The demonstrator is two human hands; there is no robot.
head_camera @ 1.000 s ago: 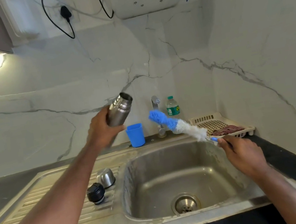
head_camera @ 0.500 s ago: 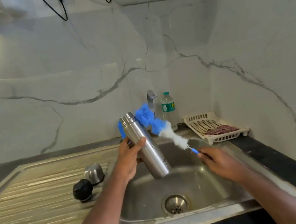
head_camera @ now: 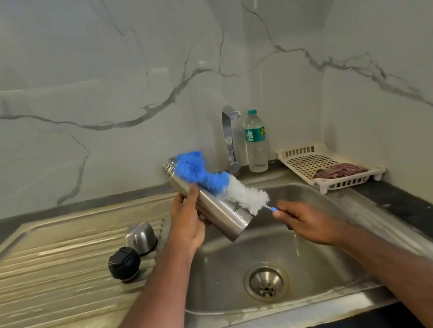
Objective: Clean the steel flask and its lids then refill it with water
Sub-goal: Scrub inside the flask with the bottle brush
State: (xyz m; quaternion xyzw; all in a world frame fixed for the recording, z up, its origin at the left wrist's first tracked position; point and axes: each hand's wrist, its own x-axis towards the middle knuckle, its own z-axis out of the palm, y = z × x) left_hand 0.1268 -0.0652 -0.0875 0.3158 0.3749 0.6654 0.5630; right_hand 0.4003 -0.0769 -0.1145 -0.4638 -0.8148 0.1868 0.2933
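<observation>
Fingers of the left hand (head_camera: 190, 219) wrap the tilted steel flask (head_camera: 217, 214) above the sink (head_camera: 303, 306); the right hand (head_camera: 306, 220) pinches the bottle brush (head_camera: 212, 181) lying against it.

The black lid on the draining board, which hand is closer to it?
Left. The left hand grips the flask just right of the black lid; the right hand holds the brush farther right.

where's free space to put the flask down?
Free: the drainboard left of the black lid and steel cap, and the sink floor around the drain. Crowded: the back ledge, with tap, bottle and tray.
</observation>
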